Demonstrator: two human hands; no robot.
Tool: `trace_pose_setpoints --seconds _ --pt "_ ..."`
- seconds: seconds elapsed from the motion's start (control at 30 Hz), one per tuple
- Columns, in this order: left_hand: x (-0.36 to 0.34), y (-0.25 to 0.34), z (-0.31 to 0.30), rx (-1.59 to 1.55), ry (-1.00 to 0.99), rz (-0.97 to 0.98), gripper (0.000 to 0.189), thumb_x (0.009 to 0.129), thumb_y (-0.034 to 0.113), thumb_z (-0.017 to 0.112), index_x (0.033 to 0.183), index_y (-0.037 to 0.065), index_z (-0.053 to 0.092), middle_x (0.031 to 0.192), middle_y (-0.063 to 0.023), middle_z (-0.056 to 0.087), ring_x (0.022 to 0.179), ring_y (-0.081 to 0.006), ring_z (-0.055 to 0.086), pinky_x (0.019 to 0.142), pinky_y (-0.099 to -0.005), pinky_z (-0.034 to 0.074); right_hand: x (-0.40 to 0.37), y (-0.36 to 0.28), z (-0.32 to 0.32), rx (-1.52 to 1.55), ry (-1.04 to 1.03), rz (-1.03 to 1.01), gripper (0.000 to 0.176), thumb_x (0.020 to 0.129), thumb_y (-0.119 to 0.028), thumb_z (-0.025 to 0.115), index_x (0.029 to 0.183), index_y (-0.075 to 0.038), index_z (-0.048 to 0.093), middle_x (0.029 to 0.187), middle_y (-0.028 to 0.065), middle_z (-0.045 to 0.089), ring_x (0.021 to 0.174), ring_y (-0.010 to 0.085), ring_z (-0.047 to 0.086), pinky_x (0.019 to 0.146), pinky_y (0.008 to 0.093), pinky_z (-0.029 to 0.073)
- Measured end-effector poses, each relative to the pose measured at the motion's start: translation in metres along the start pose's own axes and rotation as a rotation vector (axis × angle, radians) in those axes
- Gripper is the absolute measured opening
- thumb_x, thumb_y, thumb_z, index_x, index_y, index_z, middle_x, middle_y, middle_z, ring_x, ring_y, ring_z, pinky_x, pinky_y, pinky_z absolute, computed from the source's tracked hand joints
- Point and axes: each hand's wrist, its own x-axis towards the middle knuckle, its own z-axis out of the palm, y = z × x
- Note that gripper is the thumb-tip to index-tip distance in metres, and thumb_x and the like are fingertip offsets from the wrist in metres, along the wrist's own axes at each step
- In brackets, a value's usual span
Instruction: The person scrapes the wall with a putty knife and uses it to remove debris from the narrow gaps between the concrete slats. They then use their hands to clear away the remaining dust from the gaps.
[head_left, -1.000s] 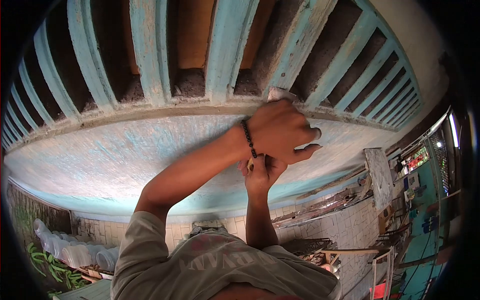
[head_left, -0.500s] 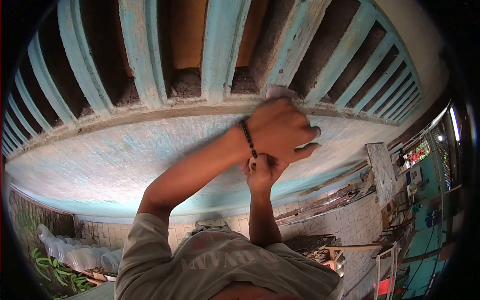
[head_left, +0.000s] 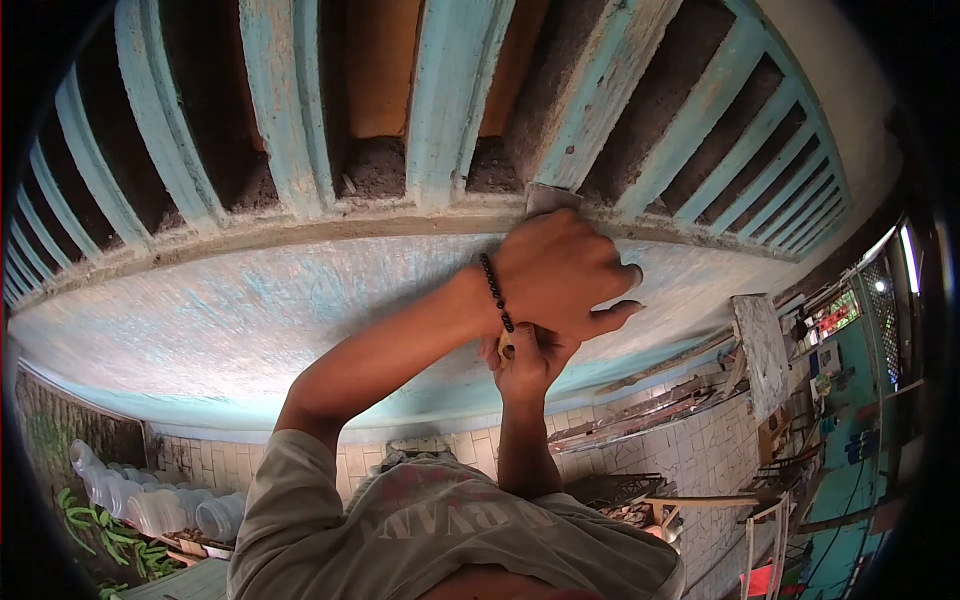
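Note:
A scraper with a flat metal blade [head_left: 548, 198] is held in both my hands against the ledge under a row of worn blue slats. My left hand [head_left: 562, 268], with a dark bead bracelet at its wrist, is closed over the scraper near its blade; its curled fingers are partly hidden. Below it, my right hand [head_left: 527, 368] grips the pale handle end [head_left: 508, 347], which has a hole in it. The blade's edge meets the foot of one blue slat [head_left: 600, 100]. Patchy, flaking paint covers the wall [head_left: 250, 310] beneath.
Clear plastic containers [head_left: 155, 505] stand at lower left near green plants [head_left: 95, 540]. A worn board [head_left: 762, 355] leans at right. Wooden frames [head_left: 720, 498] and long timber pieces [head_left: 650, 415] lie over the tiled floor [head_left: 690, 455].
Both my hands and the scraper have shifted slightly downward. The blade, paler and more tilted before, now shows darker against the ledge.

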Motion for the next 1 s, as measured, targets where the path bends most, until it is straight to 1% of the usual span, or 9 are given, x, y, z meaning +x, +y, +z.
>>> trace_pose_setpoints --seconds 0.07,0.17,0.23,0.27,0.3,0.47,0.6,0.7,1.0 --pt "0.002 -0.001 -0.001 -0.008 0.008 0.011 0.037 0.090 0.043 0.068 0.075 0.010 0.067 0.053 -0.0063 0.058 0.051 -0.0302 0.061 0.053 -0.0421 0.048 0.001 -0.004 0.000 0.002 -0.016 0.012 0.008 0.096 0.001 0.055 0.098 0.006 0.061 0.067 0.0062 0.059 0.047 0.0115 0.054 0.039 0.0235 0.041" --pt "0.007 -0.004 -0.002 0.000 0.070 0.017 0.039 0.089 0.044 0.068 0.072 0.008 0.067 0.053 -0.0082 0.057 0.051 -0.0321 0.061 0.054 -0.0437 0.048 0.008 0.005 -0.002 -0.085 -0.027 -0.109 0.014 0.099 -0.005 0.059 0.107 0.006 0.060 0.066 0.0106 0.061 0.041 0.0151 0.052 0.037 0.0273 0.038" --pt "0.014 -0.005 -0.010 0.030 0.137 0.013 0.041 0.088 0.044 0.068 0.071 0.007 0.069 0.053 -0.0120 0.058 0.054 -0.0354 0.063 0.057 -0.0461 0.050 0.023 -0.001 0.005 -0.123 -0.031 -0.096 0.011 0.099 -0.005 0.060 0.101 0.006 0.062 0.065 0.0099 0.060 0.041 0.0146 0.051 0.037 0.0271 0.038" --pt "0.019 -0.006 -0.015 0.022 0.141 -0.006 0.039 0.087 0.044 0.070 0.073 0.008 0.069 0.052 -0.0100 0.056 0.052 -0.0337 0.061 0.055 -0.0448 0.048 0.031 -0.009 0.010 -0.141 -0.035 -0.090 0.011 0.098 -0.005 0.060 0.099 0.006 0.063 0.064 0.0095 0.060 0.041 0.0144 0.051 0.037 0.0269 0.037" --pt "0.025 -0.009 -0.021 0.019 0.147 -0.023 0.036 0.086 0.043 0.072 0.074 0.009 0.070 0.051 -0.0079 0.055 0.050 -0.0320 0.060 0.052 -0.0435 0.047 0.036 -0.020 0.019 -0.039 -0.041 -0.051 0.007 0.089 0.009 0.056 0.087 0.006 0.062 0.067 0.0067 0.061 0.047 0.0111 0.055 0.040 0.0231 0.040" --pt "0.021 -0.008 -0.022 0.003 0.189 0.050 0.031 0.085 0.041 0.075 0.078 0.011 0.071 0.051 -0.0067 0.055 0.049 -0.0303 0.059 0.049 -0.0420 0.045 0.026 -0.018 0.019 -0.044 -0.012 -0.026 0.007 0.090 0.008 0.055 0.092 0.006 0.061 0.066 0.0076 0.061 0.046 0.0120 0.055 0.039 0.0229 0.039" --pt "0.005 -0.001 -0.007 -0.032 0.061 -0.028 0.040 0.088 0.045 0.067 0.071 0.009 0.068 0.055 -0.0122 0.058 0.056 -0.0341 0.064 0.057 -0.0459 0.047 0.008 -0.005 0.009 -0.053 0.027 -0.004 0.012 0.097 -0.003 0.059 0.089 0.005 0.063 0.062 0.0083 0.058 0.041 0.0138 0.051 0.035 0.0255 0.036" --pt "-0.001 0.001 -0.001 -0.031 0.020 -0.038 0.040 0.089 0.045 0.067 0.072 0.009 0.068 0.055 -0.0117 0.058 0.055 -0.0341 0.064 0.058 -0.0455 0.047 0.001 0.003 -0.006 -0.047 -0.048 0.007 0.008 0.092 0.005 0.055 0.099 0.006 0.060 0.068 0.0080 0.061 0.046 0.0121 0.054 0.038 0.0234 0.039" --pt "-0.002 0.003 0.001 -0.055 -0.011 -0.041 0.039 0.089 0.044 0.067 0.073 0.008 0.069 0.055 -0.0125 0.058 0.056 -0.0344 0.064 0.058 -0.0457 0.049 -0.004 -0.007 0.007 -0.012 0.058 0.078 0.008 0.092 0.005 0.054 0.093 0.005 0.062 0.063 0.0065 0.058 0.044 0.0119 0.051 0.037 0.0242 0.038"
